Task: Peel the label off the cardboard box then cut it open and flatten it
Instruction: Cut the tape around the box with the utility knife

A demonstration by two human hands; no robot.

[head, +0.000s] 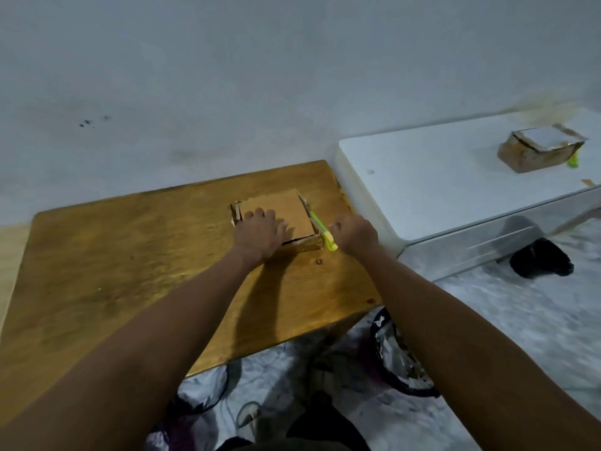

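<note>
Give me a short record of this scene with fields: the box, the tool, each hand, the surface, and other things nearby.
box: cardboard box lying on the table, top face bare brown
tool: green utility knife along the box's right edge
left hand: left hand pressing flat on the box top
right hand: right hand gripping the knife
surface: wooden table
nearby: second cardboard box on a white table to the right

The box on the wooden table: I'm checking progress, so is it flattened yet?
Not yet. The box stands with side walls upright; the left hand presses its top, and the right hand holds a green cutter along its right edge.
</note>
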